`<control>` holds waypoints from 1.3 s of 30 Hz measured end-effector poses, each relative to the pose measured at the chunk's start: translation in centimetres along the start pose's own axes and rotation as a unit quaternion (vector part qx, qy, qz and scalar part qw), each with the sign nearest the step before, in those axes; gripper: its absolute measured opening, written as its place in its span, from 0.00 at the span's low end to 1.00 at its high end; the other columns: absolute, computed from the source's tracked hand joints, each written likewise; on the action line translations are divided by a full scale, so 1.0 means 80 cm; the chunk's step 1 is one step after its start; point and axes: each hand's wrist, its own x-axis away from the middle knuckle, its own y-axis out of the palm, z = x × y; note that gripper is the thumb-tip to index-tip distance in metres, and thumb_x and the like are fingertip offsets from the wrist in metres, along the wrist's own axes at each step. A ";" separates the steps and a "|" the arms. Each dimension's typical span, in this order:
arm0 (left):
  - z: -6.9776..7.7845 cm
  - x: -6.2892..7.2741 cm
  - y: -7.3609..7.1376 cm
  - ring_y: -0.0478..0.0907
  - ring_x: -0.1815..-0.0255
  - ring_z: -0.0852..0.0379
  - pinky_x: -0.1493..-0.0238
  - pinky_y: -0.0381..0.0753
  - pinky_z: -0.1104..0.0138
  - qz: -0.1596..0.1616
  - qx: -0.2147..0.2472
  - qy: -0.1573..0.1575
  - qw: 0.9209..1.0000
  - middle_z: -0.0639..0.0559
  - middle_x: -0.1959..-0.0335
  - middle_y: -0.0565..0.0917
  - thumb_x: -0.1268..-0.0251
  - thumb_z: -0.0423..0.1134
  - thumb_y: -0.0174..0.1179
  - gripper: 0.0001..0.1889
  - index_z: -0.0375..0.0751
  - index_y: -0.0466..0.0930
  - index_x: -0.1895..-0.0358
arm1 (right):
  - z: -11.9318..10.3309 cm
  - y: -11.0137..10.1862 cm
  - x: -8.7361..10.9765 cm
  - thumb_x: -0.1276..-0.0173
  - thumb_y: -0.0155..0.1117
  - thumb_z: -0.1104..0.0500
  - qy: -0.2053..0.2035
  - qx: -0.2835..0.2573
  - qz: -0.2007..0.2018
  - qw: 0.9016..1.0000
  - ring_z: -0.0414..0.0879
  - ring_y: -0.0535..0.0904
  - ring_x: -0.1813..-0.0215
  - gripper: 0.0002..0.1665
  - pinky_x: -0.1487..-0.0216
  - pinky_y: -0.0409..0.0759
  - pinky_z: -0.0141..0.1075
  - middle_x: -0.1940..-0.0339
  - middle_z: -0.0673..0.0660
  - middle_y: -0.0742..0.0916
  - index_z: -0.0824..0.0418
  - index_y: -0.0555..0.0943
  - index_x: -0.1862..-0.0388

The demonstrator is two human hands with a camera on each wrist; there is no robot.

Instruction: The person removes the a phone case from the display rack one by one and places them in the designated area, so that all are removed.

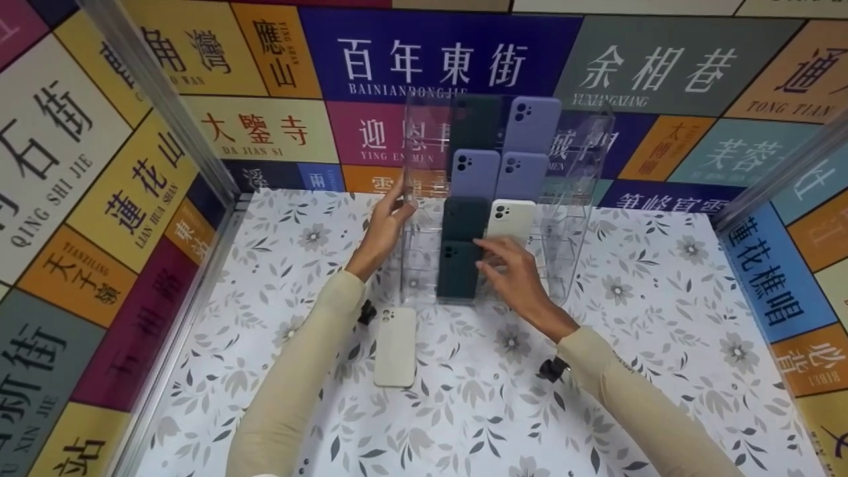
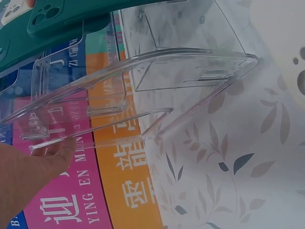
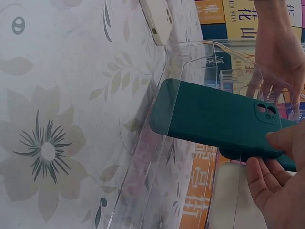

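Observation:
A clear plastic display rack (image 1: 575, 255) stands upright with phone cases on its tiers. My right hand (image 1: 520, 275) pinches the upper part of a dark green phone case (image 1: 457, 275) on the lowest tier; in the right wrist view the thumb lies over its face and the case's bottom end sits behind the clear front lip. My left hand (image 1: 384, 228) grips the rack's left side, its fingers partly behind the clear edge in the left wrist view. Another dark green case (image 1: 464, 217) and a white case (image 1: 513, 218) stand one tier up.
Purple cases (image 1: 535, 122) and a further dark green case (image 1: 476, 122) fill the higher tiers. A cream phone case (image 1: 395, 348) lies flat on the floral-patterned tabletop (image 1: 636, 371) in front of the rack. Printed panels (image 1: 440, 40) wall the back and sides.

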 end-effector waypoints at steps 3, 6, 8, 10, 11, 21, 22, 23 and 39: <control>0.001 0.001 0.000 0.73 0.26 0.43 0.22 0.73 0.45 0.000 0.001 -0.001 1.000 0.46 0.11 0.62 0.11 0.40 0.51 0.36 0.59 0.50 0.08 | 0.000 0.002 0.001 0.25 0.72 0.72 -0.002 0.007 0.006 1.000 0.55 0.88 0.46 0.24 0.45 0.90 0.45 0.40 0.63 0.86 0.65 0.86 0.31; 0.002 0.002 0.000 0.73 0.26 0.44 0.22 0.73 0.46 0.000 -0.002 -0.003 1.000 0.49 0.11 0.62 0.11 0.40 0.51 0.36 0.61 0.50 0.08 | 0.001 0.004 0.001 0.23 0.71 0.72 -0.002 0.009 0.014 1.000 0.54 0.88 0.45 0.22 0.44 0.89 0.43 0.40 0.62 0.87 0.65 0.86 0.32; 0.001 0.002 0.000 0.73 0.26 0.44 0.23 0.73 0.47 0.000 0.001 -0.001 1.000 0.49 0.11 0.61 0.11 0.40 0.52 0.37 0.61 0.50 0.08 | 0.002 0.005 0.002 0.23 0.70 0.71 0.000 0.009 0.021 1.000 0.52 0.88 0.45 0.21 0.44 0.89 0.41 0.42 0.61 0.88 0.65 0.87 0.34; 0.002 0.002 0.000 0.74 0.27 0.45 0.23 0.74 0.47 0.000 0.005 0.001 1.000 0.49 0.10 0.61 0.12 0.39 0.52 0.37 0.60 0.50 0.08 | 0.001 0.006 0.002 0.23 0.71 0.71 -0.003 0.009 0.026 1.000 0.51 0.88 0.46 0.19 0.45 0.89 0.39 0.43 0.61 0.88 0.65 0.87 0.36; 0.002 0.002 0.000 0.74 0.28 0.44 0.23 0.74 0.48 0.000 0.006 0.003 1.000 0.49 0.10 0.60 0.12 0.38 0.52 0.38 0.60 0.50 0.08 | 0.000 0.006 0.002 0.23 0.71 0.72 -0.005 0.008 0.029 1.000 0.51 0.88 0.46 0.18 0.45 0.89 0.38 0.44 0.61 0.88 0.66 0.88 0.37; 0.002 0.001 0.001 0.72 0.27 0.45 0.22 0.72 0.47 -0.005 0.015 0.001 1.000 0.50 0.09 0.59 0.12 0.39 0.51 0.37 0.61 0.50 0.08 | -0.016 -0.006 0.004 0.27 0.72 0.74 -0.027 -0.028 0.056 0.998 0.53 0.88 0.48 0.18 0.47 0.87 0.28 0.48 0.61 0.89 0.66 0.90 0.41; 0.002 0.001 0.001 0.72 0.27 0.45 0.22 0.72 0.47 -0.004 0.014 -0.001 1.000 0.51 0.09 0.59 0.12 0.39 0.51 0.37 0.61 0.50 0.08 | -0.018 -0.008 0.004 0.27 0.73 0.74 -0.028 -0.033 0.061 0.997 0.53 0.88 0.48 0.18 0.47 0.87 0.28 0.48 0.61 0.90 0.66 0.90 0.41; 0.002 0.002 0.001 0.72 0.27 0.44 0.22 0.72 0.47 -0.004 0.013 -0.002 1.000 0.51 0.10 0.59 0.12 0.39 0.51 0.37 0.62 0.50 0.08 | -0.020 -0.010 0.004 0.27 0.73 0.74 -0.030 -0.037 0.065 0.997 0.53 0.88 0.48 0.18 0.47 0.87 0.29 0.48 0.61 0.90 0.65 0.90 0.41; 0.000 0.000 0.001 0.72 0.25 0.42 0.22 0.73 0.46 0.002 0.003 -0.003 1.000 0.48 0.10 0.61 0.12 0.39 0.51 0.37 0.59 0.50 0.08 | -0.031 -0.020 0.034 0.29 0.75 0.74 -0.039 -0.038 0.055 0.997 0.55 0.89 0.49 0.19 0.47 0.88 0.30 0.51 0.58 0.90 0.65 0.90 0.42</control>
